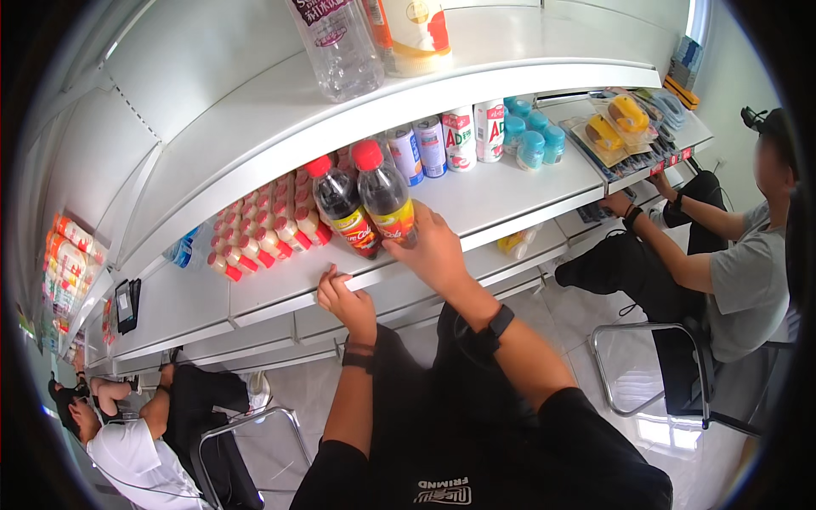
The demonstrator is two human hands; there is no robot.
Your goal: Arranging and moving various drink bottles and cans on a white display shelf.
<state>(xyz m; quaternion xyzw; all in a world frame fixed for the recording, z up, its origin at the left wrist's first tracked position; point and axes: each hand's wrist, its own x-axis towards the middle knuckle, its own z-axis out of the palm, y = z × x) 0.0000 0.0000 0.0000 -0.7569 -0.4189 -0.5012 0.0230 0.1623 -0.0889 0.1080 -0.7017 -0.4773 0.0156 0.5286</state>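
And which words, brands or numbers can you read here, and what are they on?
I won't copy wording or brands, but print shows here:
Red-capped bottle in the right hand: lettering on its yellow-and-red label.
Matching bottle beside it: similar lettering.
White-and-red containers: large lettering.
Clear bottle above: lettering on a purple label.
Black shirt: pale print.
Red tags at right: too small to read.

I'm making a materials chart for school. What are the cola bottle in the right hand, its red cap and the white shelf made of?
Cola bottle: probably plastic, glossy; its upper part looks see-through and catches light. Red cap: likely plastic, evenly coloured and opaque. White shelf: perhaps painted metal; smooth, softly shiny top, thin edge.
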